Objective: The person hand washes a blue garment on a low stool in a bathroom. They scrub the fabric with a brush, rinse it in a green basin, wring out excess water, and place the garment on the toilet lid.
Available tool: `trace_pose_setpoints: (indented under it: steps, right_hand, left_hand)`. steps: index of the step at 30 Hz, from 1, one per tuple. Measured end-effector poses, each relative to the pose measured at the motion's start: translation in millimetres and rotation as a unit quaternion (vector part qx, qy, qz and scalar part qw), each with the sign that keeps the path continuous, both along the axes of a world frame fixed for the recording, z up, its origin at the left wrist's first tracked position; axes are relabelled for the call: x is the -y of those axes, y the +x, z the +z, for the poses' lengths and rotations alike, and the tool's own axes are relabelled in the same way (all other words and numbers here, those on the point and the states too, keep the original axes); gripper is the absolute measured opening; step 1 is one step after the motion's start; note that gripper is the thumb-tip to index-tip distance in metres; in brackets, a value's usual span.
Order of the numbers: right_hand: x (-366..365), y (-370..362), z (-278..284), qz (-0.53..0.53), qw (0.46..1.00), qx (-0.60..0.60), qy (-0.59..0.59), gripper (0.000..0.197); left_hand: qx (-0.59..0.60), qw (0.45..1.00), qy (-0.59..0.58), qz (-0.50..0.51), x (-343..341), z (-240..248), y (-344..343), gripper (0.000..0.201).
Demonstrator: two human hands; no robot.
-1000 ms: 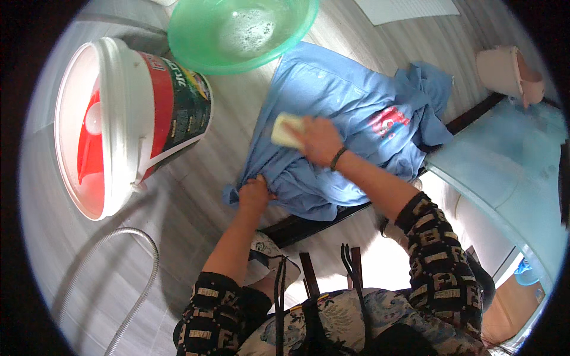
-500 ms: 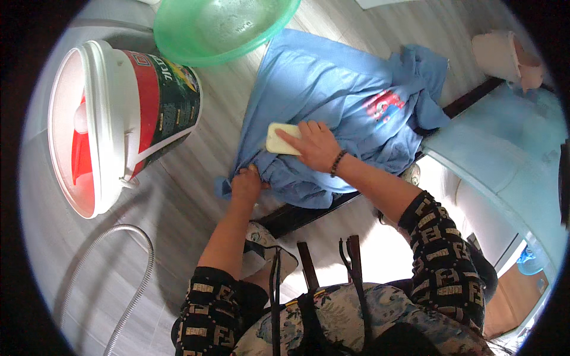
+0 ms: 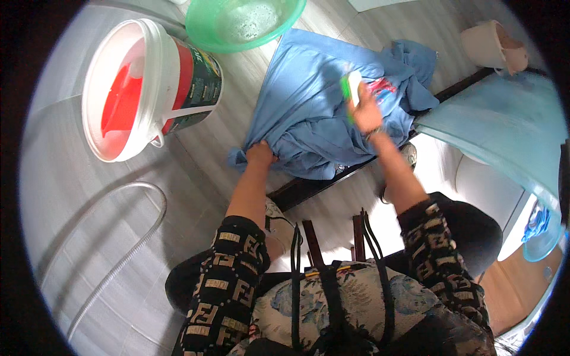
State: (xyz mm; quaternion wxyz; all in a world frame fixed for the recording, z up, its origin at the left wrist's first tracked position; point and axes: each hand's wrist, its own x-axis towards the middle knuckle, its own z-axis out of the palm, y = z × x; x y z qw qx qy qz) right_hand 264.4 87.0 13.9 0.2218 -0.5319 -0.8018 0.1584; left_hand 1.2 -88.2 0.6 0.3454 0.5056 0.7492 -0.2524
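Blue sweatshirt [image 3: 323, 71]: spread on the floor [image 3: 202, 196] beyond both hands, its long axis running left to right with a slight slant toward the far side.
Right hand [image 3: 367, 113]: closed around a green-and-white scrub brush [image 3: 354, 88], blurred, its exact grip unclear.
Brush axis: roughly near to far, at the hand's far-left side, over the cloth.
Red print [image 3: 382, 87]: just right of the brush; the right hand is nearer.
Left hand [image 3: 260, 153]: clenched on the sweatshirt's near-left edge, fingertips hidden in folds.
Green basin [image 3: 234, 47]: far left, beside the hem.
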Motion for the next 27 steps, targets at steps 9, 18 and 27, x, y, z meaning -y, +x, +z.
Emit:
trace_pose_setpoints:
  steps: [9, 18, 27]
  right_hand:
    - [129.1, -31.5, 47.2, 0.024, 0.971, 0.01, -0.236, 0.06]
    - [112.9, 36.8, 18.8, -0.198, 0.898, -0.086, -0.382, 0.06]
    - [189.9, -5.1, 50.5, 0.052, 0.893, 0.069, -0.442, 0.055]
  left_hand:
    - [-0.095, 0.984, 0.149, 0.031, -41.9, 63.4, -40.9, 0.027]
    - [-0.134, 0.911, 0.358, 0.154, -31.0, 67.2, -40.4, 0.018]
    - [0.428, 0.754, 0.114, 0.484, 12.4, 22.5, 73.6, 0.051]
